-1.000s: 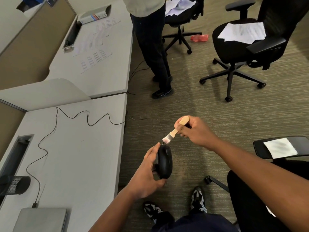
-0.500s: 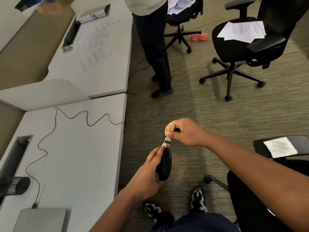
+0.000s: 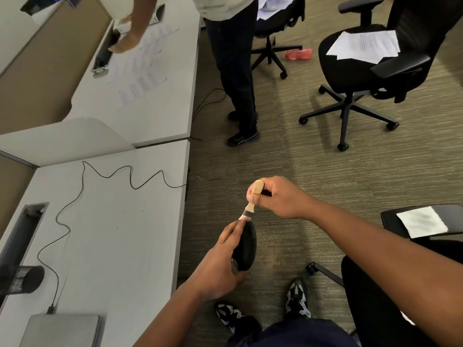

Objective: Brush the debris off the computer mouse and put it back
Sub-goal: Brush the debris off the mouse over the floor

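Both arms out over the floor, off the bench's right edge. Left hand (image 3: 220, 261) grips mouse (image 3: 245, 245) edge-up; right hand (image 3: 275, 196) pinches brush (image 3: 251, 199), bristles touching the mouse's top.

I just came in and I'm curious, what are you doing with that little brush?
A person sitting beside a white desk is cleaning a black computer mouse. The left hand holds the mouse out over the carpet, off the desk. The right hand pinches a small wooden brush, its bristles touching the top end of the mouse. The mouse has not been put back on the desk yet. Someone else stands farther off at another desk.
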